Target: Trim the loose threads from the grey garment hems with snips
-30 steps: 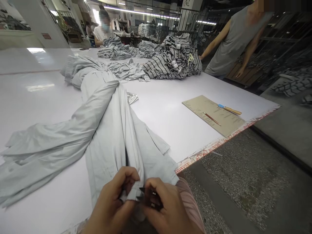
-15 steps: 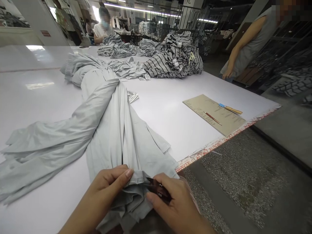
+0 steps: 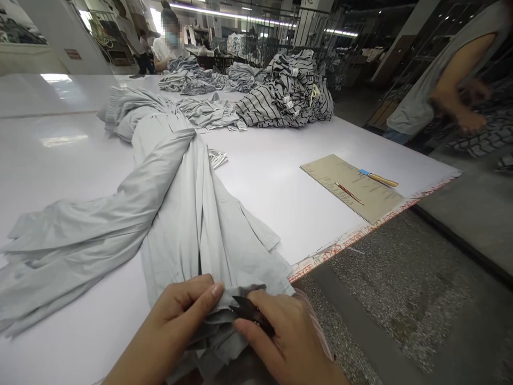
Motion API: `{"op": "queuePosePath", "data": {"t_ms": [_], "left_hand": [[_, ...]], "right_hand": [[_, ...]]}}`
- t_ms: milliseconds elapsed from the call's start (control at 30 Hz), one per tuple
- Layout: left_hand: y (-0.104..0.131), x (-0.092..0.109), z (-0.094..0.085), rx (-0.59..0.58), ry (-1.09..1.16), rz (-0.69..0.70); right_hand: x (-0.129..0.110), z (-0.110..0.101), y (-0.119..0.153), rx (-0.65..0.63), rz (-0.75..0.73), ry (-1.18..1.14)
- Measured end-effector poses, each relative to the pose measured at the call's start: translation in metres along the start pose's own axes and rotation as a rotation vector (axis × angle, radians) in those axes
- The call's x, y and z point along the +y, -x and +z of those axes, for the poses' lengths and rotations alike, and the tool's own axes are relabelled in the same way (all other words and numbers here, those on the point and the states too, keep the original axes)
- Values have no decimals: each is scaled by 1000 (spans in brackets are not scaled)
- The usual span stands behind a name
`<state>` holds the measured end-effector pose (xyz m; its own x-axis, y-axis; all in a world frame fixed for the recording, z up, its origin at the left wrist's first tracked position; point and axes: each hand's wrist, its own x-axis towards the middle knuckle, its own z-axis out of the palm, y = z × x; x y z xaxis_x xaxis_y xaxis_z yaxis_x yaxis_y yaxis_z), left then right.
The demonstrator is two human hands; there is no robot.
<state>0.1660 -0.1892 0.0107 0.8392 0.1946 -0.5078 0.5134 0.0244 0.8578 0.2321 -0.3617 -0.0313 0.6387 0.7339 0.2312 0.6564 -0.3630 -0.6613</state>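
Note:
A pale grey garment (image 3: 236, 230) lies bunched along the table, its lower edge hanging toward me. My left hand (image 3: 188, 305) pinches the hem between thumb and fingers. In my right hand (image 3: 280, 321) are dark thread snips (image 3: 246, 310), gripped between thumb and fingers. Their pointed blades are apart and lie against the hem, just right of my left thumb. Folds of the same fabric hang below both hands. Part of the snips is hidden by my right fingers.
On the white table (image 3: 264, 182) lies a cardboard sheet (image 3: 328, 171) with a pencil (image 3: 348, 193) and a blue-tipped, wooden-handled tool (image 3: 379, 178). Striped garments (image 3: 276, 101) and grey piles (image 3: 192, 77) sit farther back. A co-worker (image 3: 444, 80) stands right, another person (image 3: 170, 45) behind the piles.
My right hand and the snips have shifted slightly left, and the blades now show more clearly at the hem. The left hand barely moved. The co-worker at right has moved farther right, arms bent.

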Motion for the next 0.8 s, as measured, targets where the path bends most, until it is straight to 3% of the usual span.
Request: {"op": "queuePosePath", "data": {"t_ms": [267, 533, 667, 800], "left_hand": [[-1, -1, 1, 18, 34, 0], [-13, -13, -6, -142, 286, -103], [-12, -13, -6, -112, 273, -98], [-11, -14, -5, -75, 243, -109]], "right_hand": [[2, 2, 3, -25, -23, 5], [3, 4, 5, 41, -60, 43], [-2, 5, 0, 125, -132, 90], [-3, 4, 0, 121, -139, 51]]}}
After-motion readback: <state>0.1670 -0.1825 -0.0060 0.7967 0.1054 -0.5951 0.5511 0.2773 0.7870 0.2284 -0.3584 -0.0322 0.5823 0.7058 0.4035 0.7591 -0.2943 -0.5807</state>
